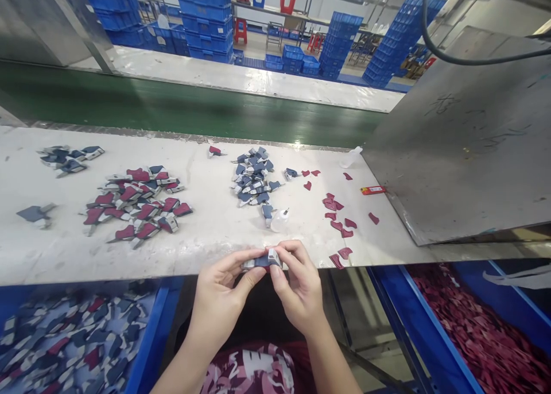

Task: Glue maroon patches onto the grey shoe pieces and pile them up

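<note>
Both my hands meet at the table's front edge around one small blue-and-white plastic part (262, 261). My left hand (228, 288) pinches its left end between thumb and fingers. On the other end, my right hand (299, 285) grips near the white tip. A bit of dark red shows beneath the part. Just beyond my hands lies a small translucent bottle (279, 220), beside a heap of blue-and-white parts (253, 178). Loose dark red pieces (333, 203) are scattered to the right. On the left is a pile of parts with red faces (138, 201).
A blue bin (159, 325) of parts stands below left, and another blue bin (424, 319) of red pieces below right. A metal panel (465, 135) bounds the right side. Beyond the white table (206, 204) runs a green conveyor belt (193, 109). A red packet (372, 190) lies near the panel.
</note>
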Demonstrator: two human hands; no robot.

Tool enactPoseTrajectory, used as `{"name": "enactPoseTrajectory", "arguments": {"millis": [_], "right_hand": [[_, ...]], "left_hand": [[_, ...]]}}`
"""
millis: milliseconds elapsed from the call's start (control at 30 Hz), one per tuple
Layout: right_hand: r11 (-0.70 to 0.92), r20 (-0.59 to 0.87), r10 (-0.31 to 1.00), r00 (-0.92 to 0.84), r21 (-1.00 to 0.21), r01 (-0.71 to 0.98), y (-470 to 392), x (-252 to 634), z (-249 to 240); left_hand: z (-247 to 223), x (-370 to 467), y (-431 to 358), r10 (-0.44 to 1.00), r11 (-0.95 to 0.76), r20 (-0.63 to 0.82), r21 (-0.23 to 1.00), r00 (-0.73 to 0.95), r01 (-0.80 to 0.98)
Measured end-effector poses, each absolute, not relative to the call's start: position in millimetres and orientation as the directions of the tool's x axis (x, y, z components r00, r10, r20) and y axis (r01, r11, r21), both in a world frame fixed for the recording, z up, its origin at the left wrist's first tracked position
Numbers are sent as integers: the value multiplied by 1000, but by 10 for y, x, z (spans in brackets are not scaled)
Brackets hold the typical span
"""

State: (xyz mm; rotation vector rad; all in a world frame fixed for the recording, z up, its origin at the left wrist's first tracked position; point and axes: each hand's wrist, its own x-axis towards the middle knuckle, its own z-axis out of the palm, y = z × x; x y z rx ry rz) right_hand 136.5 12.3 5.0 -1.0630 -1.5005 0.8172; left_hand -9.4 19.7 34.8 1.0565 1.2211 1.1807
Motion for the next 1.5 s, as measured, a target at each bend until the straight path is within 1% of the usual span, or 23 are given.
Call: {"name": "enactPoseTrajectory", "arguments": {"millis": [133, 233, 300, 400, 467, 533, 667, 767, 900, 1000, 1033, 1067, 1100, 1133, 1167, 1233, 1267, 1300, 1367, 1500], "right_hand": [[357, 366, 928, 63, -926, 122, 105, 1277, 29], [357, 366, 927, 86, -928, 105, 102, 1242, 7], [353, 362, 930, 65, -928, 122, 111, 1253, -7], [366, 372, 928, -8, -910, 193, 141, 1301, -17], [377, 381, 924, -36, -893, 246, 159, 1325, -15], [361, 365, 930, -30, -899, 249, 167, 1320, -15], [248, 251, 967, 36, -965, 81, 157, 1250, -34], [183, 182, 982, 60, -983, -21, 177, 1227, -51], [71, 71, 997, -6, -994, -84, 245, 1286, -52], [-42, -33, 998, -58, -988, -152, 254, 1346, -52], [-57, -48, 997, -64, -987, -148, 244, 1366, -50], [-41, -34, 998, -60, -993, -115, 230, 1387, -46], [12, 13, 999, -41, -999, -47, 214, 1410, -35], [96, 96, 995, -15, -994, 53, 198, 1436, -18], [201, 205, 979, 2, -964, 172, 186, 1462, 6], [405, 424, 905, -35, -834, 375, 177, 1514, 69], [484, 503, 861, -76, -762, 430, 180, 1535, 104], [544, 558, 822, -118, -706, 453, 186, 1553, 136], [618, 614, 769, -177, -645, 449, 202, 1571, 185], [629, 615, 763, -199, -635, 447, 201, 1556, 199]], "left_hand": [[347, -58, 171, 995, 87, -90, 994, -41, -72], [341, -55, 156, 995, 79, -82, 995, -55, -56], [332, -67, 150, 995, 72, -75, 997, -67, -37], [306, -85, 149, 995, 53, -52, 999, -89, 2], [276, -88, 149, 995, 30, -25, 998, -100, 48], [239, -85, 147, 995, 1, 12, 993, -103, 122], [173, -92, 140, 994, -90, 104, 957, -36, 275], [139, -113, 145, 986, -160, 166, 923, 13, 350], [93, -148, 172, 973, -227, 223, 878, 61, 422], [62, -175, 193, 946, -318, 311, 846, 88, 428], [55, -184, 198, 943, -325, 322, 844, 82, 427], [52, -191, 200, 946, -315, 315, 849, 70, 425], [54, -198, 199, 956, -285, 289, 862, 56, 420], [61, -203, 195, 969, -241, 245, 880, 45, 408], [73, -207, 189, 980, -193, 194, 902, 39, 386], [113, -213, 172, 994, -101, 86, 946, 62, 309], [139, -216, 164, 996, -56, 35, 964, 87, 259], [168, -218, 155, 993, -12, -13, 978, 116, 209], [229, -220, 141, 981, 64, -86, 990, 174, 125], [333, -215, 117, 958, 144, -149, 989, 245, 38]]}}
